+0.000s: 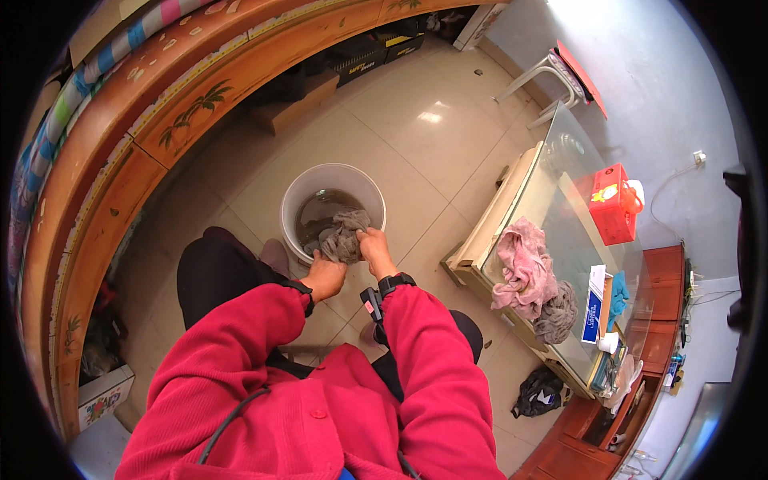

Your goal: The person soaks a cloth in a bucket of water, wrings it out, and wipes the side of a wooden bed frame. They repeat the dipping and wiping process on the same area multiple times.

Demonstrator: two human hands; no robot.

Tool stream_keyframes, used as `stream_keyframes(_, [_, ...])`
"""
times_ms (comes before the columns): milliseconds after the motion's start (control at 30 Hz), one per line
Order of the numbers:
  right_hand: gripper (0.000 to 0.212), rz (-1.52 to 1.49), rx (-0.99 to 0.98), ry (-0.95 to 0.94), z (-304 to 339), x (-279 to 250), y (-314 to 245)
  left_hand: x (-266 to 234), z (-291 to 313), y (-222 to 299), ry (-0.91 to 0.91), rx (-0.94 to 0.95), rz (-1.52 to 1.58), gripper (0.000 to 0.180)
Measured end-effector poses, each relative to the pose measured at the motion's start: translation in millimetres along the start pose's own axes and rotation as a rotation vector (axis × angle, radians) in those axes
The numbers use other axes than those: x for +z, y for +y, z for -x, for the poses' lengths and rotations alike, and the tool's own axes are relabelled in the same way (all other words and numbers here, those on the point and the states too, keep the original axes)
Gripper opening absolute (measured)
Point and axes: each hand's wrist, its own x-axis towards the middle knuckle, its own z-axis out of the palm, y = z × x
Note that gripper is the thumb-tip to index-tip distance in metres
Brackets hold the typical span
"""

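Both of my hands grip a wet, grey-brown cloth (342,238) over the near right part of a white bucket (370,182). Murky brown water (320,210) lies in the bucket, and part of the cloth hangs down toward it. My left hand (324,278) is closed on the cloth's near left side, at the bucket's near rim. On the cloth's right side, my right hand (374,248) is closed too, its thumb uppermost. Dark bands circle both wrists.
A glass-topped table (560,184) at the right bears a pink cloth (525,268), a grey cloth (556,314), a red box (612,204) and a blue-white carton (594,306). A black bag (540,392) lies on the floor beside it. A long wooden bed edge (192,88) curves along the left.
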Motion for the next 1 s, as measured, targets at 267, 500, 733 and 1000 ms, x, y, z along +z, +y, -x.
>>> stream_keyframes(267, [0.039,0.562,-0.519,-0.024,94.3,-24.3,-98.8,-12.9,-9.7,-5.9,0.041,-0.067,0.227,0.023])
stream_keyframes(500, [0.02,0.56,-0.702,0.602,248.6,-181.6,-143.3,-17.6,-9.1,-11.8,0.059,-0.022,0.169,0.035])
stream_keyframes(733, [0.045,1.061,-0.345,1.228,296.5,-307.9,-28.0,-25.3,-7.8,-21.2,0.07,-0.05,0.281,0.033])
stream_keyframes(1000, [0.039,0.467,-0.644,1.533,317.5,-357.4,-36.7,-18.9,-10.4,-31.7,0.114,-0.061,0.3,0.029])
